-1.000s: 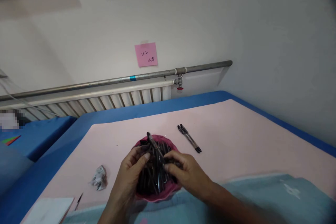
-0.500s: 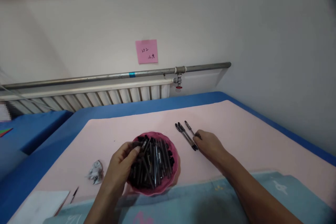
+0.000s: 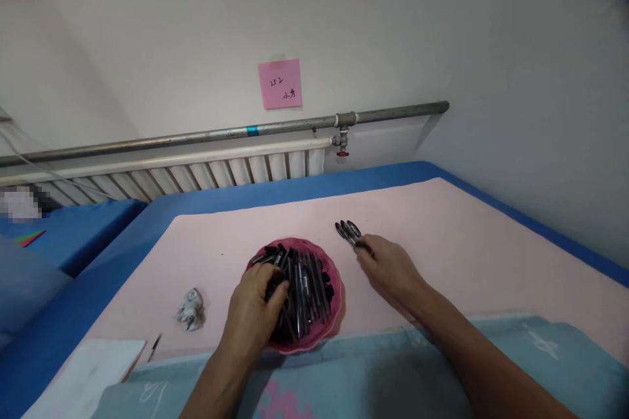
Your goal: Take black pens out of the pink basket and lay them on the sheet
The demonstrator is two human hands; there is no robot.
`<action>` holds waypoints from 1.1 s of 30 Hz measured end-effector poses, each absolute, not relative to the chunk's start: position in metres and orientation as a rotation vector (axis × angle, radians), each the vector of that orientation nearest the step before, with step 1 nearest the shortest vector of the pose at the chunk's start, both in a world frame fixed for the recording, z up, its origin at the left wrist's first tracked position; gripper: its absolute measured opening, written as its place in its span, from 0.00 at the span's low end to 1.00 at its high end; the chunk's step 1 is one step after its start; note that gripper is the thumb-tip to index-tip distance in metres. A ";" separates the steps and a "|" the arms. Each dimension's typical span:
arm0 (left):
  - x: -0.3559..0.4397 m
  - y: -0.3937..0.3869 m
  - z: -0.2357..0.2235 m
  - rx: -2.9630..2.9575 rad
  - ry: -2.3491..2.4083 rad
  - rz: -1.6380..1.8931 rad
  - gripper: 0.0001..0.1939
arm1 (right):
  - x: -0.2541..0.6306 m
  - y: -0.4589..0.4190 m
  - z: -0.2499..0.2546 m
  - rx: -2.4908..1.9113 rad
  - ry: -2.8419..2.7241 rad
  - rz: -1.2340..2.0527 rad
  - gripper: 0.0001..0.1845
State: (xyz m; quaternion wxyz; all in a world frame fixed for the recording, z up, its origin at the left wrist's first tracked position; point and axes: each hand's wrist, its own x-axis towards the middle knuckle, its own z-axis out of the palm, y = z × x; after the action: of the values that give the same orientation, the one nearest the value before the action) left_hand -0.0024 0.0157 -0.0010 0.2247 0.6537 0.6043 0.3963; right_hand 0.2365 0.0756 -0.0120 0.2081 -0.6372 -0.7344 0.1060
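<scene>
A pink bowl (image 3: 335, 314) heaped with black pens (image 3: 307, 285) stands on the pink table cover in front of me. My left hand (image 3: 253, 308) reaches into the bowl's left side with its fingers curled down among the pens. My right hand (image 3: 388, 268) rests on the cover to the right of the bowl. Its fingers lie over the near ends of three black pens (image 3: 348, 230) placed side by side, so I cannot tell whether they grip them.
A crumpled wrapper (image 3: 190, 308) lies left of the bowl. White paper (image 3: 83, 380) and a thin pen (image 3: 154, 347) sit at the near left. A light blue cloth (image 3: 393, 373) covers the near edge. A radiator and pipe (image 3: 246, 133) run along the wall behind the blue table edge (image 3: 295, 193).
My right hand left the bowl, laid a third pen beside the two on the cover, and now lies on them. My left hand dipped deeper into the bowl.
</scene>
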 end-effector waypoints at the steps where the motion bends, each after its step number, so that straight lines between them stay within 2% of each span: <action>1: 0.000 0.016 -0.003 1.885 1.687 1.052 0.06 | 0.232 0.072 -0.011 -1.730 -2.059 0.300 0.09; 5: 0.008 0.017 -0.012 2.088 1.751 0.881 0.06 | 0.214 0.059 -0.010 -1.516 -2.106 0.360 0.09; 10: 0.008 0.020 -0.017 2.035 1.747 0.909 0.04 | 0.198 0.045 -0.010 -1.291 -2.211 0.490 0.10; 25: 0.002 0.018 -0.008 1.594 1.745 1.065 0.12 | 0.184 0.036 -0.013 -1.409 -2.424 0.354 0.04; 33: -0.005 0.019 -0.001 1.479 1.667 1.103 0.09 | 0.183 0.039 -0.017 -1.458 -2.232 0.684 0.12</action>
State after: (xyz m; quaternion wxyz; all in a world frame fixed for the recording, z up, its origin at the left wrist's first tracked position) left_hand -0.0053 0.0188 -0.0008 0.3217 0.5633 0.6346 0.4200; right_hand 0.1826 0.0386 -0.0166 0.1932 -0.5198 -0.7956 0.2438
